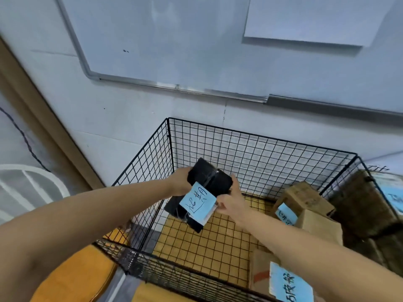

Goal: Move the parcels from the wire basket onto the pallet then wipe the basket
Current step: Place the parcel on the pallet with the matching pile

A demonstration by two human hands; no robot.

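Observation:
A black wire basket point(250, 147) stands against the wall. Both hands hold a black wrapped parcel point(207, 177) with a blue handwritten label above the basket's left side. My left hand point(180, 182) grips its upper left end. My right hand point(229, 203) grips its lower right edge beside the label. Another black parcel point(174, 207) lies underneath, partly hidden. Two brown cardboard parcels point(305, 203) with a blue label lie at the basket's right. A third cardboard parcel point(261, 273) with a blue label sits at the near right corner.
A whiteboard point(174, 40) hangs on the wall behind the basket. A dark brown box point(366, 205) stands outside the basket on the right. An orange round surface point(76, 275) lies at the lower left, and a white round frame point(32, 182) at the left edge.

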